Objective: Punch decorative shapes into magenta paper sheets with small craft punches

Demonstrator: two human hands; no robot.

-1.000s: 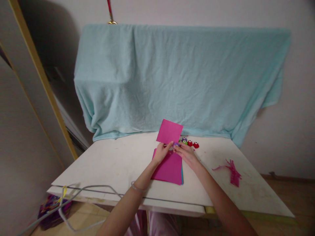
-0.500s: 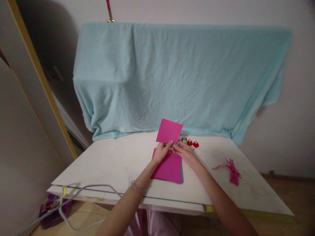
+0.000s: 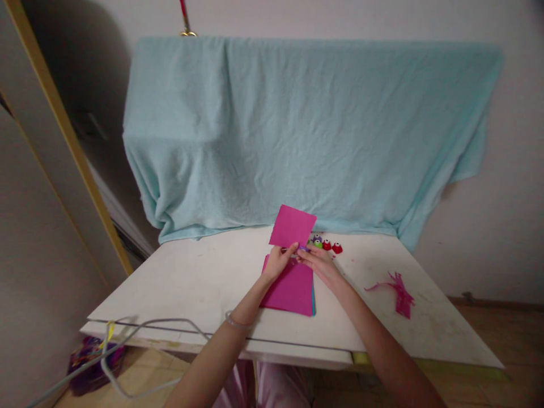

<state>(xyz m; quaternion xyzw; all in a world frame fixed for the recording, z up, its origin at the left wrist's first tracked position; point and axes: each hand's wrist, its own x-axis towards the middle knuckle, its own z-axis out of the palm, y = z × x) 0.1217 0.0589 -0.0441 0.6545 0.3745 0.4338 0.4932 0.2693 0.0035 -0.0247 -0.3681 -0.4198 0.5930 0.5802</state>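
Observation:
A square pink sheet (image 3: pixel 293 225) is pinched at its lower edge by my left hand (image 3: pixel 280 262), its thumb on top. Close beside it, my right hand (image 3: pixel 318 262) has its fingers closed round a small purple object (image 3: pixel 303 249), partly hidden by the fingertips. Both hands are over a stack of coloured sheets (image 3: pixel 291 290), the top one pink, with a blue edge showing at the right. Just behind my right hand lie several small round pieces with eye-like tops, among them a green one (image 3: pixel 318 243) and a red one (image 3: pixel 337 248).
Shredded pink strips (image 3: pixel 399 294) lie on the right of the white table (image 3: pixel 182 283). A light blue cloth (image 3: pixel 314 130) hangs behind it. A grey cable (image 3: pixel 157 321) loops over the front left edge. On the floor at the left is a purple bag (image 3: pixel 91 365).
The view has shifted slightly. Both hands keep nearly the same pose, with the pink sheet and the small purple object still at the fingertips.

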